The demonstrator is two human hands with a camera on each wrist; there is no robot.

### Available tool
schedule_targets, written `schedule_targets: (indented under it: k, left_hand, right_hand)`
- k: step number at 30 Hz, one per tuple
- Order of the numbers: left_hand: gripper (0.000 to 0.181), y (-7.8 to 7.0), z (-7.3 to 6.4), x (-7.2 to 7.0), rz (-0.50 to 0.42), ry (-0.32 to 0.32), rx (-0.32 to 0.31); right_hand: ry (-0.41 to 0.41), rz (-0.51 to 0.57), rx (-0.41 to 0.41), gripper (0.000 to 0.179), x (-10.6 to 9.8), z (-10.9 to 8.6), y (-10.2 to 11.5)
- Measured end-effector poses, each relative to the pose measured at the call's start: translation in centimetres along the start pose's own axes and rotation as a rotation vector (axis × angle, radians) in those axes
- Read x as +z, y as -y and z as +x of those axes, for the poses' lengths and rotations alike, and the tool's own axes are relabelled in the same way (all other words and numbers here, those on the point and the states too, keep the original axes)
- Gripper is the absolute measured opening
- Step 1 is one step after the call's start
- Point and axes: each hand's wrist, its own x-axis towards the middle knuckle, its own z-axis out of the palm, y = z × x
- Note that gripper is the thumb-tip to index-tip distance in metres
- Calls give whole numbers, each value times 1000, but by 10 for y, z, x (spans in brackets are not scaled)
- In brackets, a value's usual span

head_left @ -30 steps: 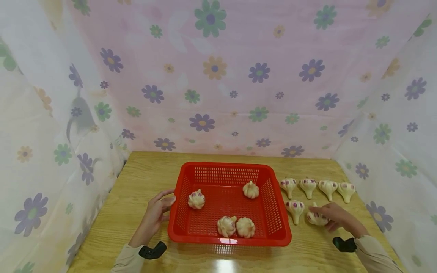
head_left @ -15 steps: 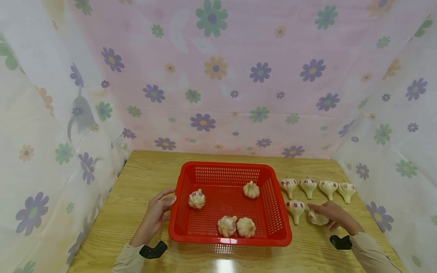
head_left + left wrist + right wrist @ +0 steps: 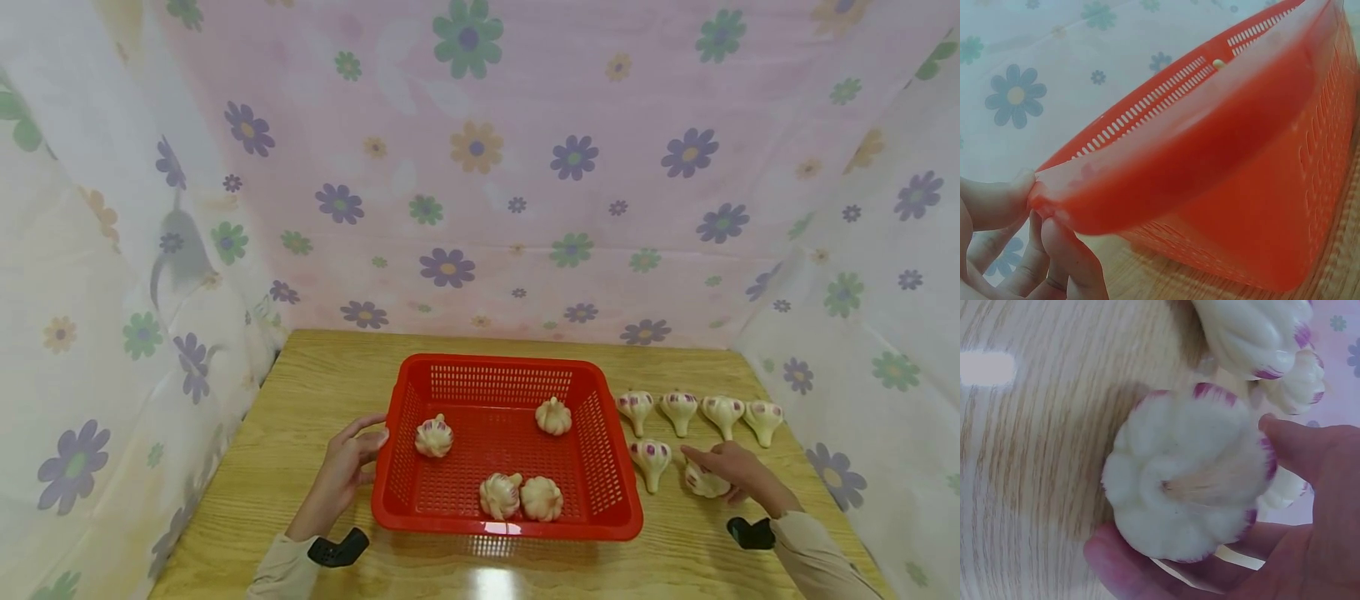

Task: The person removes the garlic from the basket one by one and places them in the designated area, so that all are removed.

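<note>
A red plastic basket point(image 3: 431, 526) stands on the wooden table with several garlic bulbs in it, one garlic bulb point(image 3: 433, 437) near its left wall. My left hand point(image 3: 337, 477) grips the basket's left rim, thumb above and fingers beneath, clearly seen at the rim point(image 3: 1210, 147) in the left wrist view. To the right of the basket, my right hand point(image 3: 742, 472) holds a garlic bulb point(image 3: 703, 482) low over the table. In the right wrist view, thumb and fingers curl round this purple-streaked garlic bulb point(image 3: 1179, 481), its root end turned to the camera.
Several garlic bulbs lie in a back row on the right, such as the garlic bulb point(image 3: 722, 414). Another garlic bulb point(image 3: 651, 461) lies between the basket and my right hand. Flowered cloth point(image 3: 517, 167) hangs behind and at both sides of the table point(image 3: 330, 367).
The garlic bulb at my right hand has turned and shifted slightly right; its stem, visible a second ago, no longer shows in the head view. My left hand stays on the basket rim.
</note>
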Motion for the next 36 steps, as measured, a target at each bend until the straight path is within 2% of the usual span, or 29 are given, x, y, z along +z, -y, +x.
schedule_targets:
  k: [7, 14, 18, 26, 36]
  left_hand:
    - [43, 1, 1, 1, 15, -8, -1]
    - [43, 1, 2, 0, 15, -9, -5]
    - [43, 2, 2, 0, 29, -12, -7]
    - [43, 1, 1, 0, 27, -13, -4]
    - [43, 0, 0, 1, 29, -17, -7]
  right_hand:
    - [-14, -19, -75, 47, 0, -3, 0]
    - [-39, -79, -92, 69, -18, -6, 8]
    - [-75, -92, -153, 63, -25, -10, 18]
    - [-121, -49, -285, 55, -26, -19, 57]
    - [-143, 42, -468, 50, -11, -18, 110]
